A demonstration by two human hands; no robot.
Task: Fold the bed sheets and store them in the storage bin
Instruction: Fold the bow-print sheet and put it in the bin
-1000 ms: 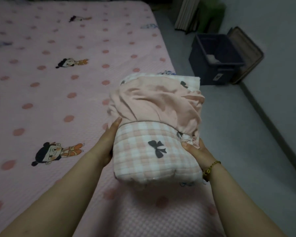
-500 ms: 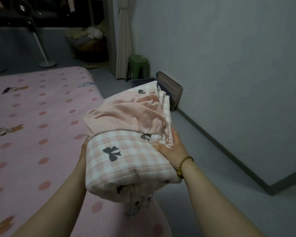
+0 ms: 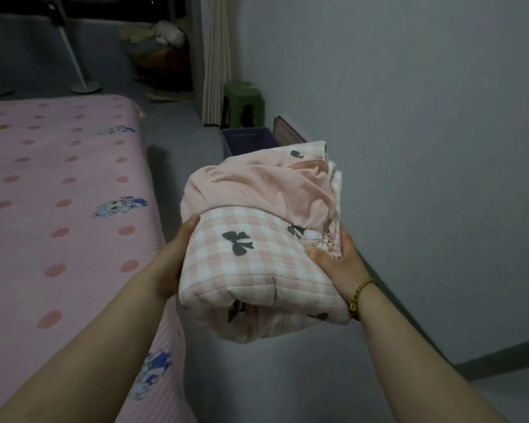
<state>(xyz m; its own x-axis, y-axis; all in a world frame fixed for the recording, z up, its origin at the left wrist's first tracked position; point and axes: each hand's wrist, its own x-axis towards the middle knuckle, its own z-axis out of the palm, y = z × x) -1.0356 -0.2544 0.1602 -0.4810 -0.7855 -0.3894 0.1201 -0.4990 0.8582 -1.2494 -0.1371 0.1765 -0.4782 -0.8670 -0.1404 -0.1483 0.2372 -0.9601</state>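
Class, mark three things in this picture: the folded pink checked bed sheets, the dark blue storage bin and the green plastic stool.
Folded pink checked bed sheets [image 3: 245, 270]: head view, checked front face.
Dark blue plastic storage bin [image 3: 247, 138]: head view, inner wall.
Green plastic stool [image 3: 242, 92]: head view, seat top.

bed [image 3: 74, 254]: pink spotted cover [image 3: 83, 190] | floor [image 3: 177, 138]: storage bin [image 3: 248, 138], green stool [image 3: 242, 96], fan base [image 3: 84, 87]
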